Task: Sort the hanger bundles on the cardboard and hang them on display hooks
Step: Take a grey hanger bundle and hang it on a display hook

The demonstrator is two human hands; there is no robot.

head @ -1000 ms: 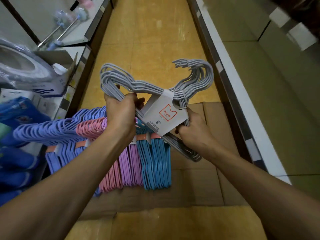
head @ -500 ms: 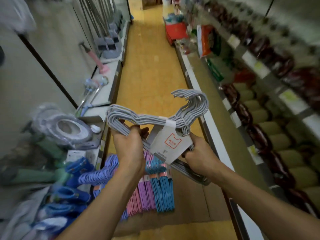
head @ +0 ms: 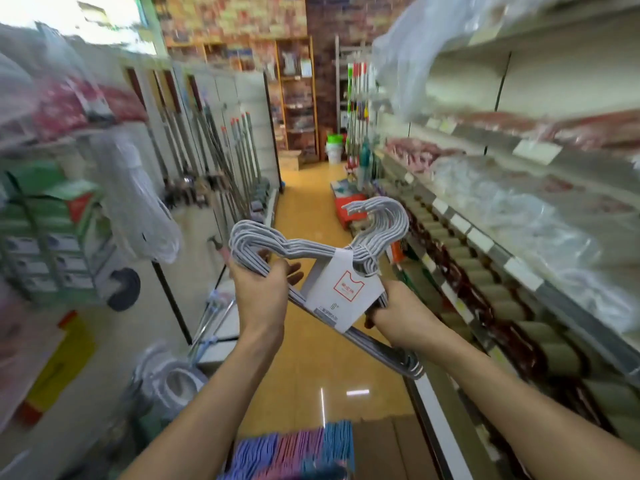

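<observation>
The left hand (head: pixel 258 292) gripped one shoulder of the grey plastic hanger bundle (head: pixel 311 251), the right hand (head: pixel 394 313) its other side, mid-aisle and unhung. Coloured plastic hanger bundles (head: pixel 294 452) remained on the brown cardboard (head: pixel 381 448).

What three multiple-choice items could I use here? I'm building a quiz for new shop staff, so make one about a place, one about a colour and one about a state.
1. Where do the coloured hanger bundles lie?
A. On a top shelf
B. Low in the view, beside the cardboard
C. On a hook

2. What colour is the hanger bundle being held?
A. Grey
B. Pink
C. Green

3. How is that bundle held?
A. By one hand
B. By no hand
C. By both hands

Answers:
1 B, they show at the bottom edge next to brown card.
2 A, its wires and hooks are pale grey.
3 C, the left hand grips one end and the right hand holds it by the paper label.
</observation>
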